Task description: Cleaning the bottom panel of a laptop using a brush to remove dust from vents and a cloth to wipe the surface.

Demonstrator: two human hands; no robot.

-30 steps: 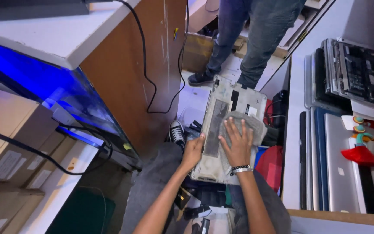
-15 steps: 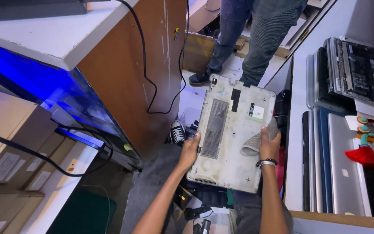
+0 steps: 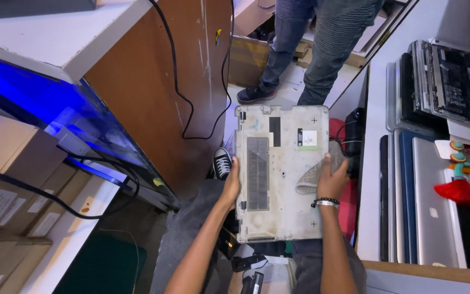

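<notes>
1. Two hands hold one thing: we grip a dirty, off-white plastic laptop base (image 3: 281, 171), turned underside up, over our lap at the centre of the view.
2. Our left hand (image 3: 231, 182) clasps the panel's edge at nine o'clock, thumb on top and fingers curled beneath, beside the long grey vent grille (image 3: 257, 173).
3. Our right hand (image 3: 332, 179), with a bead bracelet (image 3: 325, 202) at the wrist, grasps the edge at three o'clock and pins a crumpled grey cloth (image 3: 315, 173) against the surface.
4. We judge the wiping as partly done at best: the cloth sits on the panel, yet brown smudges and grime show across most of it, thickest toward six o'clock.
5. What seems left is cleaning the stained lower half and the area round the vent; we cannot tell whether the hidden face has been treated.
6. At three o'clock, a white shelf (image 3: 373, 163) carries a row of silver and dark closed laptops (image 3: 425, 201) standing on edge, well apart from the panel.
7. At twelve o'clock, another person's legs in dark jeans (image 3: 322, 43) stand on the floor, just beyond the panel's far edge.
8. At nine o'clock, a brown wooden counter side (image 3: 159, 92) with a black cable (image 3: 183, 98) hanging down it stands near us.
</notes>
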